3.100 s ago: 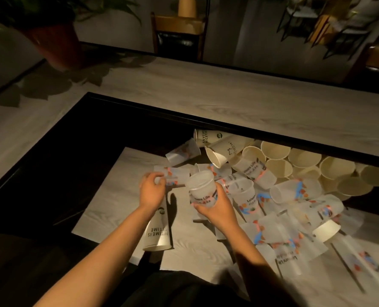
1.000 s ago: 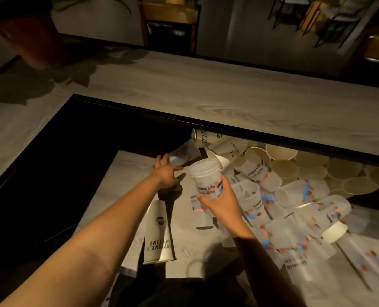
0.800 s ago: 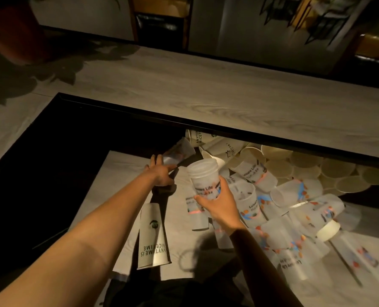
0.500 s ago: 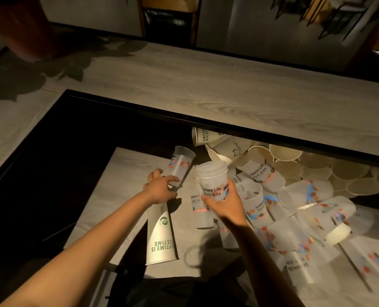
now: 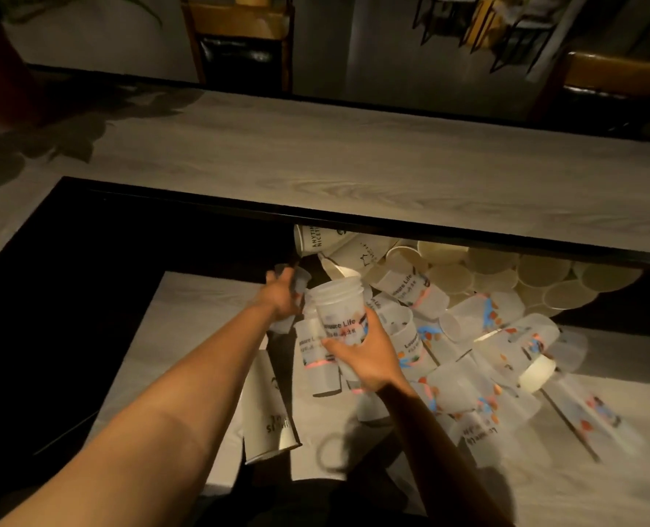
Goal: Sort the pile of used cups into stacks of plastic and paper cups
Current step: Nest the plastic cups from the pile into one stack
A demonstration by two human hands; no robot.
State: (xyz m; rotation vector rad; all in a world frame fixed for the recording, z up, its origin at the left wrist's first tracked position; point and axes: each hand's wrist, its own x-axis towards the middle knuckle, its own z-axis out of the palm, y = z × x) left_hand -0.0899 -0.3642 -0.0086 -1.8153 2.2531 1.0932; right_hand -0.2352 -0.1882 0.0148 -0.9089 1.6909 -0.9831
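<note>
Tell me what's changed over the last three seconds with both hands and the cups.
The left hand reached away to the pile's far-left edge, took hold of a loose plastic cup and lifted it off the table. The right hand still holds the plastic stack upright; the lying paper cup stayed put.

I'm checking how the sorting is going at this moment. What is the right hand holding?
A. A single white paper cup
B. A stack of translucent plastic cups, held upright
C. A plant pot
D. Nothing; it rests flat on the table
B: the right hand wraps the lower part of an upright stack of plastic cups, translucent with print and with several nested rims at the top.
</note>
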